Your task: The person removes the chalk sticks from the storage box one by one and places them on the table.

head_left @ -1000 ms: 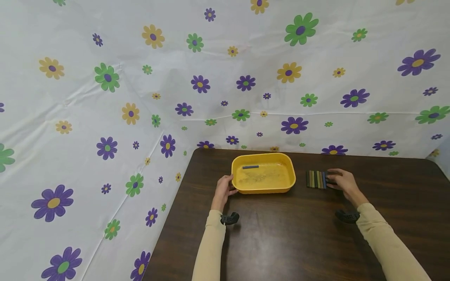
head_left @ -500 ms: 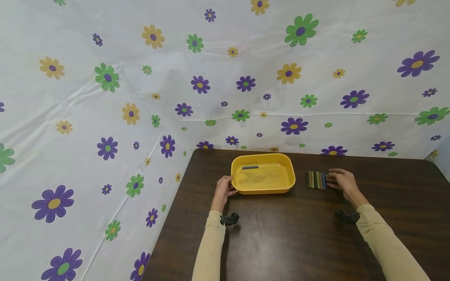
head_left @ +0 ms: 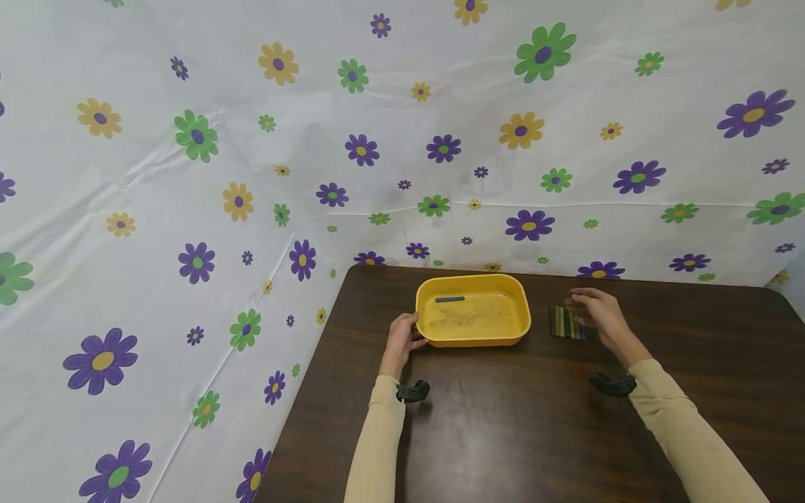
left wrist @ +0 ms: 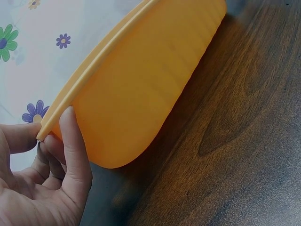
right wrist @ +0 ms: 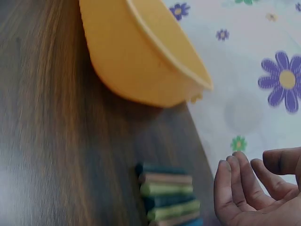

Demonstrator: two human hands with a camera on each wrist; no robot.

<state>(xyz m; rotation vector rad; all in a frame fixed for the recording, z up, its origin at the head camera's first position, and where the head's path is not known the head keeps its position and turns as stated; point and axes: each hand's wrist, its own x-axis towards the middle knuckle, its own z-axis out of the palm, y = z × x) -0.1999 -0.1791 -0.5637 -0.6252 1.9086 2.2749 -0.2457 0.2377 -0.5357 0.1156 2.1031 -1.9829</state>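
Note:
A yellow plastic tub [head_left: 478,323] stands on the table, its floor smudged, with one blue crayon-like stick [head_left: 449,299] lying inside. My left hand [head_left: 399,342] pinches the tub's rim at its near left corner, thumb on one side and fingers underneath in the left wrist view. To the tub's right, several dark, green, tan and blue sticks [head_left: 560,323] lie side by side in a neat row. Over the right end of this row hovers my right hand [head_left: 600,318]. In the right wrist view its fingers are loosely bent, fingertips darkly smudged, with nothing between them.
The dark wooden table [head_left: 490,426] reaches back to a white sheet [head_left: 465,91] printed with flowers. Another sheet hangs along the left side. Each wrist wears a black camera mount [head_left: 412,392].
My right hand has lifted from beside the row's right end and shifted left, over the sticks. The left hand stays on the rim; the tub has not visibly moved.

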